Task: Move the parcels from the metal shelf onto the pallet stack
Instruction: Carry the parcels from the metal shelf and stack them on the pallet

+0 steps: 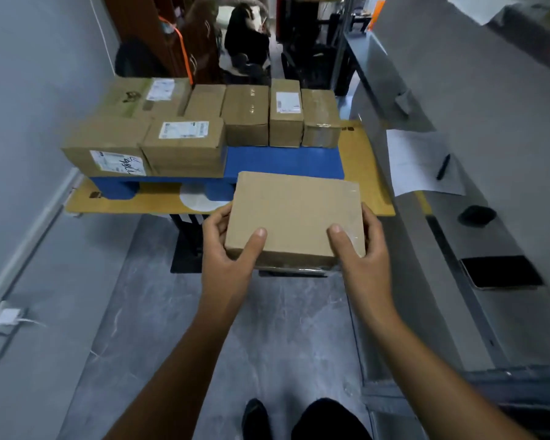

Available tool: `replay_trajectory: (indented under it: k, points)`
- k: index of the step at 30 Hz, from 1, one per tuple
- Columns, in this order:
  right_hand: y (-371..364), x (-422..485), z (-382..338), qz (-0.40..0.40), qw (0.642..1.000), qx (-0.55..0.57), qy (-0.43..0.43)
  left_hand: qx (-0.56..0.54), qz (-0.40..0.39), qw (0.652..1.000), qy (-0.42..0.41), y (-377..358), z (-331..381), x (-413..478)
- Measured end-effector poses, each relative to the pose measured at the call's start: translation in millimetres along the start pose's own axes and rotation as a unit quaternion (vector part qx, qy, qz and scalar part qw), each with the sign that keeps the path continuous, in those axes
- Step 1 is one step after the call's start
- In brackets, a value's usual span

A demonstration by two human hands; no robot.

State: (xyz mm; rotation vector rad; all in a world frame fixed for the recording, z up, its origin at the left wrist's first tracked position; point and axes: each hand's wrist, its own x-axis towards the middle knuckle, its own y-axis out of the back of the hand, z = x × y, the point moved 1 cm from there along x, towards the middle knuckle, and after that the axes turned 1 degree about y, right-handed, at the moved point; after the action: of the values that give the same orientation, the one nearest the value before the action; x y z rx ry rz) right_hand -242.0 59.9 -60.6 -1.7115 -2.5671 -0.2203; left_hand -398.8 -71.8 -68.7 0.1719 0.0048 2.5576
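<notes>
Both thumbs lie flat on top of a plain brown parcel at frame centre, the left hand and right hand clamped on its opposite sides — held in the air. Beyond it, the blue pallet carries other parcels along its far and left parts, while the metal shelf runs down the frame's right — a phone and pen on it.

My single head cam looks forward and down, close over both hands, blue plastic pallet mid-frame, grey metal shelf right.
</notes>
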Motion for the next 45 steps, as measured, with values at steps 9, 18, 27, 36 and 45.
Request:
replay_trajectory:
  k: [9,18,27,36,45]
  points:
    - [-66.6,136.7,49.0,0.003,0.998,0.008,-0.056,0.119,-0.041,0.992,0.017,-20.5,-48.1,151.2]
    - [-122.0,281.1,96.6,-0.006,0.994,-0.009,-0.108,0.282,-0.035,0.958,0.05,-61.7,-86.3,290.7]
    - [-144.7,340.1,128.6,-0.032,0.992,-0.032,-0.117,0.373,-0.008,0.927,0.044,-90.4,-89.2,344.2]
    - [-164.5,334.8,132.7,-0.027,0.99,-0.046,-0.131,0.401,-0.018,0.915,0.038,-47.4,-86.1,389.2]
    - [-192.5,330.8,125.3,-0.056,0.986,-0.083,-0.137,0.405,-0.045,0.912,0.047,-46.3,-90.3,396.2]
